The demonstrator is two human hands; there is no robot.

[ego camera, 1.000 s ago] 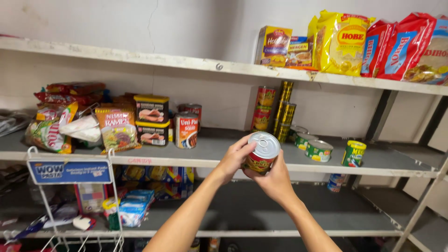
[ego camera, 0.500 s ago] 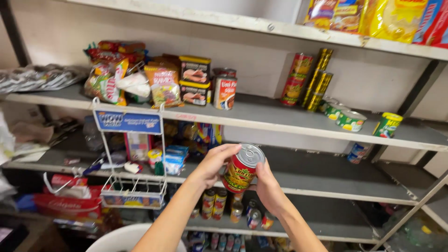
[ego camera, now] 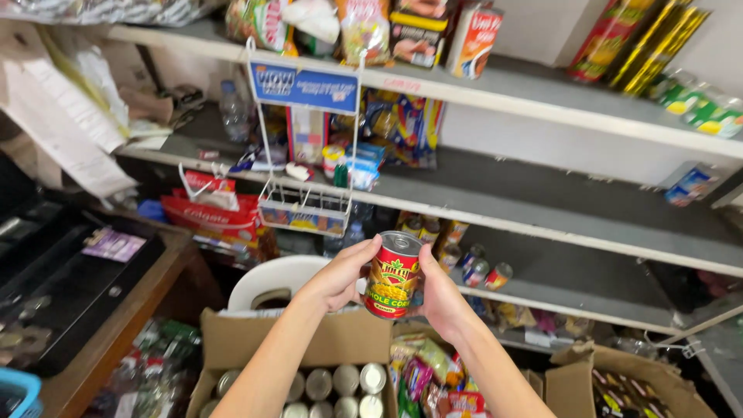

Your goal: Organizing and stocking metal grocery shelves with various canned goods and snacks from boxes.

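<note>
Both hands (ego camera: 387, 282) clasp a red can (ego camera: 393, 277), hiding its sides.

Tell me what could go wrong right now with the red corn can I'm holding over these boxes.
The red cylindrical metal can is pinched only between the left hand and right hand in mid-air; a slip could drop it onto the silver-topped cans in the open cardboard box below, possibly denting them. The hanging white wire rack sits close above, so lifting the can carelessly might knock it.
</note>
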